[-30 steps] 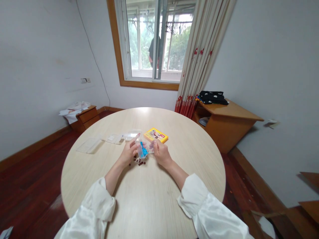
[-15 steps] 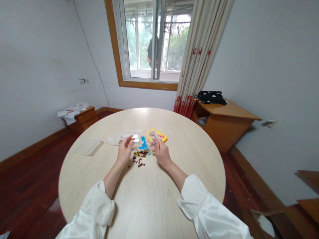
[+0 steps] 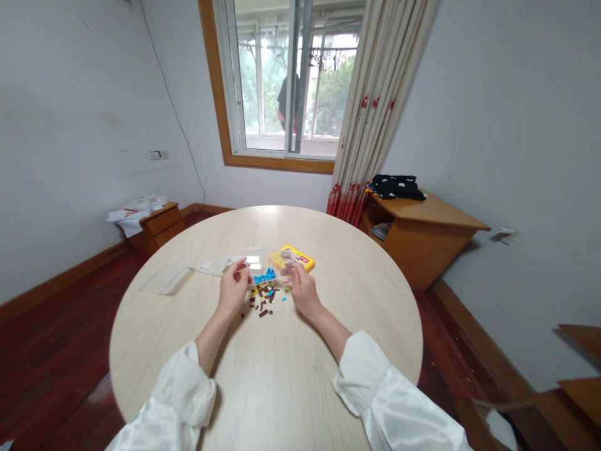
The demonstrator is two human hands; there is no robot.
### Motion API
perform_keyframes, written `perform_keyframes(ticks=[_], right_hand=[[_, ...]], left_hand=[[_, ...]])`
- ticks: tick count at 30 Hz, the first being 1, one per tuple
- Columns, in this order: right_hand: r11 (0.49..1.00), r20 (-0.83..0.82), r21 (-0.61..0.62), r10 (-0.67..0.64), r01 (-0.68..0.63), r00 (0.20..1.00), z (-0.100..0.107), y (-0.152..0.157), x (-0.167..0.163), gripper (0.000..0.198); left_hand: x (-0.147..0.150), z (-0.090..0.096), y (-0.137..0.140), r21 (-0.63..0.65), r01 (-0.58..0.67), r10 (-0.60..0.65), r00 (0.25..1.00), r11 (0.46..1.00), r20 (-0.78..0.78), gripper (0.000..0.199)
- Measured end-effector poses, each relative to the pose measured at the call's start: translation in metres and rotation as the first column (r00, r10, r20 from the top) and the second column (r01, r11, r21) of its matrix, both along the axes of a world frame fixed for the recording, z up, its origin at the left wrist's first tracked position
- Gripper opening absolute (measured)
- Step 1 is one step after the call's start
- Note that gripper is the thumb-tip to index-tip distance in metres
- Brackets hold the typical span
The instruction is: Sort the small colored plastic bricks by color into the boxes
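Note:
Both my hands are raised over the middle of the round table, one on each side of a clear plastic bag (image 3: 282, 263). Blue toy building bricks (image 3: 265, 275) show through the bag, gathered low between the hands. My left hand (image 3: 235, 285) pinches the bag's left side. On the other side, my right hand (image 3: 303, 288) grips it with curled fingers. Just below lies a loose pile of small brown bricks (image 3: 263, 307), mixed with a few yellow, pale and blue ones. A yellow packet or booklet (image 3: 306, 261) lies behind my right hand, partly covered by the bag.
Clear plastic trays or lids (image 3: 164, 279) lie on the table's left part. The round table (image 3: 277, 376) fills the middle. Beyond it stand a wooden desk (image 3: 441, 210) with dark folded cloth, a small drawer cabinet (image 3: 162, 225) with papers, and a window with a person outside.
The blue bricks in the bag have slid down and spread sideways, close above the brown pile. A blue brick now lies among the brown ones. My hands have barely moved.

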State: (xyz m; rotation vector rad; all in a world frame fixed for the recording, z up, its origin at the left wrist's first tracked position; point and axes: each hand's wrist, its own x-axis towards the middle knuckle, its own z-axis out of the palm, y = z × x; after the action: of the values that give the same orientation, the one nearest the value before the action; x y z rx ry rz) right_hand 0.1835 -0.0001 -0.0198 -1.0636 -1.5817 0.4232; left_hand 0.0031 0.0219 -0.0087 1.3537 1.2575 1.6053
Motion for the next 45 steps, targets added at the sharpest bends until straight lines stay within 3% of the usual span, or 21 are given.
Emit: perform_keyframes(ticks=[10,16,22,32,40,42,45], right_hand=[[0.999,-0.013,0.035,-0.04,0.04,0.999,0.003,-0.001,0.0,0.033],[1.0,-0.079,0.003,0.023,-0.023,0.997,0.001,0.002,-0.001,0.038],[0.994,0.014,0.022,-0.103,0.103,0.995,0.002,0.002,0.0,0.041],[0.995,0.008,-0.022,-0.097,0.097,0.995,-0.002,0.006,0.004,0.043],[0.993,0.088,-0.001,-0.121,0.122,0.989,-0.001,0.009,0.009,0.04],[0.985,0.174,-0.003,-0.172,0.175,0.97,-0.005,0.015,0.016,0.04],[0.94,0.298,-0.123,-0.27,0.318,0.916,-0.01,0.026,0.03,0.051]], left_hand=[[0.001,-0.005,0.001,-0.007,0.069,-0.069,0.998,0.998,0.013,0.045],[0.001,-0.004,0.002,0.021,0.11,-0.109,0.993,0.994,-0.042,0.034],[0.0,-0.007,0.004,0.086,0.099,-0.09,0.991,0.991,-0.098,0.02],[-0.002,-0.008,0.005,0.159,0.126,-0.115,0.99,0.979,-0.078,0.022],[-0.001,0.003,0.0,0.056,0.036,-0.044,0.988,0.998,0.148,0.022],[-0.003,0.005,0.001,0.02,0.012,-0.016,0.972,1.0,0.236,0.026],[-0.007,0.005,0.004,-0.054,0.004,0.016,0.926,0.999,0.377,0.028]])
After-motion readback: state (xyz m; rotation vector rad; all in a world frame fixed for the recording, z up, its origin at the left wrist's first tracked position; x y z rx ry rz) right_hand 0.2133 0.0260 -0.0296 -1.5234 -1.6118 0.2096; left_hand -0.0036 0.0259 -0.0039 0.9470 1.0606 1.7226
